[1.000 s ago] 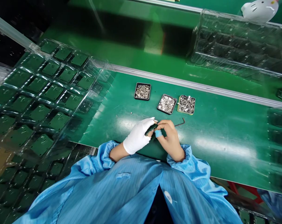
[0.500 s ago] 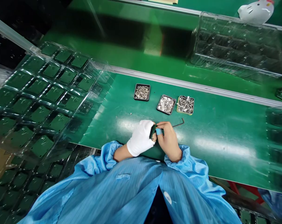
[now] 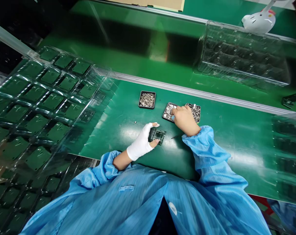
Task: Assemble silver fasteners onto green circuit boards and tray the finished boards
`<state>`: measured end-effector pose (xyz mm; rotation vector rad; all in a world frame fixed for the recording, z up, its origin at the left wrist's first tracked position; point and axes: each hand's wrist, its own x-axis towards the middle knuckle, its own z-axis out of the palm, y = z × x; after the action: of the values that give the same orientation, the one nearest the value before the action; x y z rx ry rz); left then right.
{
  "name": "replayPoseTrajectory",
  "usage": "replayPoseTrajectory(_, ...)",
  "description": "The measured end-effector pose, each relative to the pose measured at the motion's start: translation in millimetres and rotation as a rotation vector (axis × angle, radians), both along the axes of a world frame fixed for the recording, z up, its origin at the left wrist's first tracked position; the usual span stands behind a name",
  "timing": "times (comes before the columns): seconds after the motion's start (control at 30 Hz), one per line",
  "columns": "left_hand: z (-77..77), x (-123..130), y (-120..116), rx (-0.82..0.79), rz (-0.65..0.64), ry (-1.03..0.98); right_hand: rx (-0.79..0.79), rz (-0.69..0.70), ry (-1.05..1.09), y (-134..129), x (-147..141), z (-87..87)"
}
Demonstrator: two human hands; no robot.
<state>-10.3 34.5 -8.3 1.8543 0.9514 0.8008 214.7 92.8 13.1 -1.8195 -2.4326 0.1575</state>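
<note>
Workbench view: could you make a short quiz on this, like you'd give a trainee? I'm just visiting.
1. True or false: the left hand wears a white glove.
2. Over which tray are the fingers of the right hand? A) left B) middle C) right
3. What is the left thumb touching?

Key: 1. True. 2. B, the middle tray. 3. A green circuit board.

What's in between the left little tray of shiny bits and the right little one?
The middle tray, also holding shiny bits, partly covered by the right hand. You can see that in the head view.
</note>
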Motion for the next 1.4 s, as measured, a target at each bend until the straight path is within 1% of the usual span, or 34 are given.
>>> replayPoseTrajectory(0.13, 5.4, -8.0, 2.7, -0.008, 0.101, -0.037, 0.040, -0.028, 0.045, -5.0, -2.8, -2.4)
replayPoseTrajectory(0.23, 12.8, -8.5, 8.9, 0.040, 0.162, -0.034, 0.068, -0.078, 0.122, -9.5, 2.2, -5.1)
replayPoseTrajectory(0.33, 20.8, -5.2, 15.0, 0.123, 0.166, 0.003, 0.096, -0.118, 0.218, -11.9, 5.2, -8.6)
replayPoseTrajectory(0.43, 26.1, -2.4, 17.8, 0.162, 0.158, 0.044, 0.122, -0.158, 0.341, -13.4, 5.7, -10.4)
replayPoseTrajectory(0.53, 28.3, -2.0, 18.3, 0.181, 0.154, 0.064, 0.099, -0.198, 0.517, -16.0, 6.5, -9.0)
replayPoseTrajectory(0.6, 28.9, -2.0, 18.8, 0.199, 0.147, 0.061, 0.066, -0.211, 0.673, -20.0, 6.7, -5.9)
replayPoseTrajectory(0.67, 29.7, -1.3, 20.0, 0.210, 0.144, 0.069, -0.024, -0.201, 0.886, -26.3, 5.0, -0.8)
replayPoseTrajectory(0.73, 31.2, 1.2, 22.0, 0.216, 0.136, 0.099, -0.181, -0.152, 1.116, -34.6, -0.2, 5.9)
replayPoseTrajectory(0.8, 33.7, 5.9, 24.6, 0.218, 0.100, 0.127, -0.357, -0.096, 1.298, -43.3, -8.3, 12.8)
replayPoseTrajectory(0.87, 37.2, 12.1, 27.6, 0.232, 0.046, 0.134, -0.494, -0.072, 1.413, -50.6, -17.3, 17.6)
replayPoseTrajectory(0.93, 41.2, 18.4, 30.6, 0.260, 0.013, 0.149, -0.590, -0.078, 1.489, -55.4, -24.5, 19.0)
replayPoseTrajectory(1.07, 47.9, 25.6, 34.5, 0.310, -0.008, 0.197, -0.689, -0.125, 1.573, -58.9, -29.0, 15.0)
replayPoseTrajectory(1.17, 48.9, 25.9, 34.0, 0.301, -0.031, 0.210, -0.693, -0.146, 1.566, -60.4, -27.9, 14.6)
replayPoseTrajectory(1.27, 46.5, 21.6, 32.4, 0.324, -0.038, 0.206, -0.623, -0.106, 1.493, -62.6, -26.9, 18.1)
replayPoseTrajectory(1.37, 40.4, 10.7, 32.7, 0.309, 0.012, 0.136, -0.494, -0.071, 1.432, -66.0, -23.9, 19.9)
replayPoseTrajectory(1.4, 37.1, 6.0, 33.1, 0.286, 0.005, 0.106, -0.440, -0.076, 1.411, -67.3, -22.2, 19.3)
